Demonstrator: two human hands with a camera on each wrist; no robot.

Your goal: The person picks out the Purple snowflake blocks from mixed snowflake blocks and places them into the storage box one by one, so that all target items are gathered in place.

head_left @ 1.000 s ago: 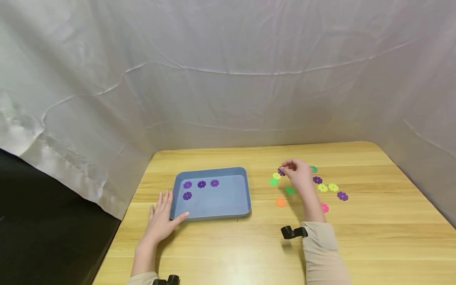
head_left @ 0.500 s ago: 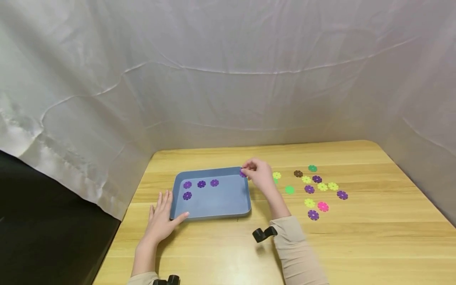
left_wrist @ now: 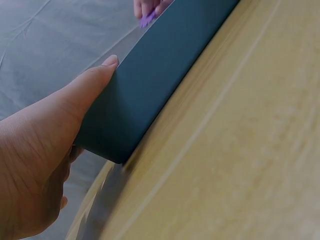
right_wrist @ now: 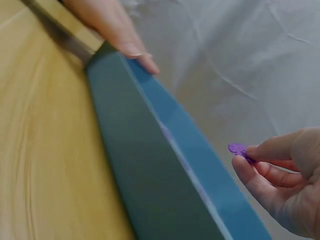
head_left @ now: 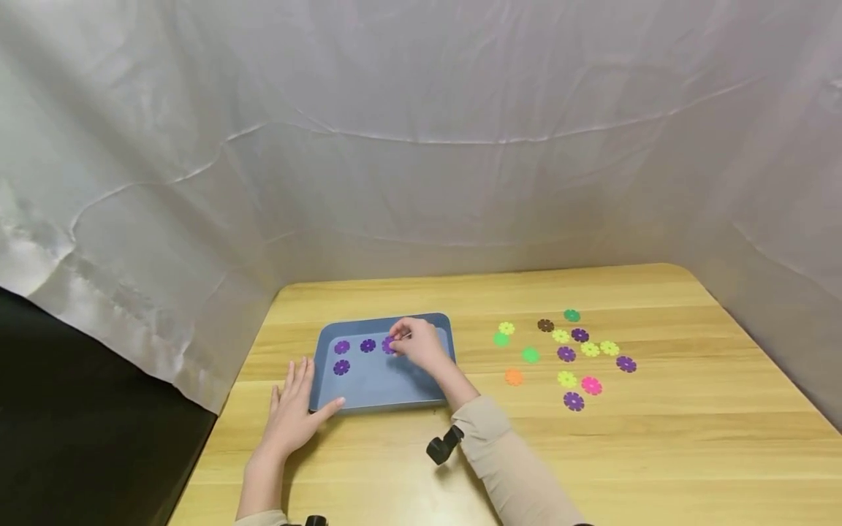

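The head view looks forward and down from above, well back, taking in the whole pale wooden tabletop (head_left: 592, 453); each wrist view sits low and very near, facing along the shallow blue rectangular plastic tray (head_left: 381, 383) (left_wrist: 165, 65) (right_wrist: 165, 185); all three share that tray.

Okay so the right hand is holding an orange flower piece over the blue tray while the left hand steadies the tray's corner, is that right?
Not quite: the flower piece pinched by the right hand is purple, not orange, as the right wrist view shows. The rest holds: it is over the blue tray, and the left hand steadies the tray's near left corner. The orange piece lies on the table.
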